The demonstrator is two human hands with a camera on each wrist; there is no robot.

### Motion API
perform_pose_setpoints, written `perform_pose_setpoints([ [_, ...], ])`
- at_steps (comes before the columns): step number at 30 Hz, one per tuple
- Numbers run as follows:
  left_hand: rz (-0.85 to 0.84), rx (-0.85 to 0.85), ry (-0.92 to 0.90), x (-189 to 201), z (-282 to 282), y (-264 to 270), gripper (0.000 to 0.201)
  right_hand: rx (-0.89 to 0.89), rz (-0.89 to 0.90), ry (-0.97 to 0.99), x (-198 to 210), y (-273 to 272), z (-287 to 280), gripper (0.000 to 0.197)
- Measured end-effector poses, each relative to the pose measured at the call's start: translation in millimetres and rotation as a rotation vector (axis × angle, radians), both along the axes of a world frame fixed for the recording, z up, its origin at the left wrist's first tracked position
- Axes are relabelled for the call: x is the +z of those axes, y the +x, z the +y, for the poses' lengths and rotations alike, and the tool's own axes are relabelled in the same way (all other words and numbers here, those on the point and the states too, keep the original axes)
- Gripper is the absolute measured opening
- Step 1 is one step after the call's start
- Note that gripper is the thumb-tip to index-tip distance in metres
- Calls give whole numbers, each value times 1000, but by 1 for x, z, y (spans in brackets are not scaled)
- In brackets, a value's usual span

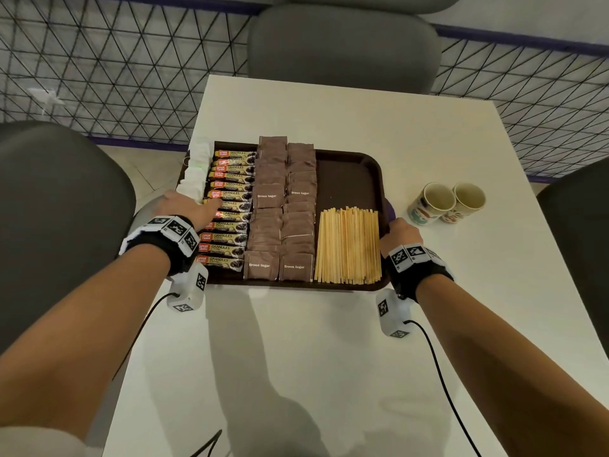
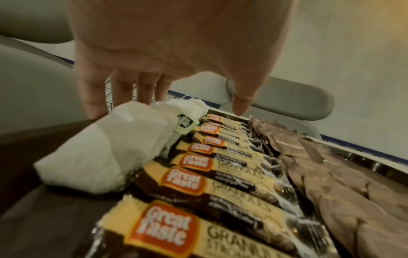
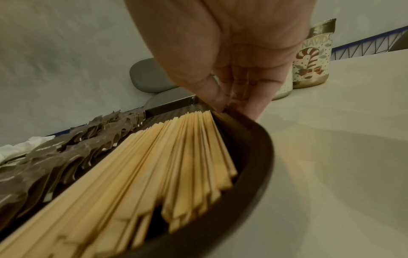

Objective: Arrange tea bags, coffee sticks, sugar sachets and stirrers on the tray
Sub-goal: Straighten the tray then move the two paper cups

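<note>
Left hand [image 1: 186,206] spread flat, fingers straight, hovering over or lightly on the far end of the coffee row and the white paper tea bags [image 2: 106,153]; contact not certain from the wrist view. Right hand [image 1: 400,230] at the right rim of the dark brown plastic tray [image 1: 349,166], thumb on the inside of the lip, fingers down the outside, pinching it. Tray sits on the white table [image 1: 329,357]. Contents, left to right: tea bags along the left edge, yellow-and-brown coffee sticks [image 1: 227,219] in one stacked column, brown sugar sachets [image 1: 283,209] in two overlapping columns, pale wooden stirrers [image 1: 347,245] bundled at the near right. All four kinds aboard; far right of tray bare. Judgement: arranging nearly finished, only straightening left. Two printed paper cups [image 1: 445,202] stand off-tray, right.
</note>
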State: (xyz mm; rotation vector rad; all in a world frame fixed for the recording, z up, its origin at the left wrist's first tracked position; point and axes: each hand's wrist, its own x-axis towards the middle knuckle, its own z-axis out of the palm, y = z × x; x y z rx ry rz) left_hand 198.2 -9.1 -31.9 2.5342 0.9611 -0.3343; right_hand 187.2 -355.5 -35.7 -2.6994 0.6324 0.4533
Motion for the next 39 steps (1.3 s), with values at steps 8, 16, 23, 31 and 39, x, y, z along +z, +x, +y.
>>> perform_pose_setpoints([
  [8,-70,8,-60,-4,7,26,86,-39,-63,25,-3,30,7,29],
  [16,-151,10,-72,-8,9,74,84,-33,-123,33,-11,77,10,35],
  [23,-182,23,-77,-12,14,123,86,-67,-131,37,-12,123,15,34],
  [31,-215,22,-112,-17,19,158,87,-58,-160,12,-13,158,15,33],
  [39,-234,24,-135,-19,22,179,88,-58,-189,3,-17,176,17,33],
])
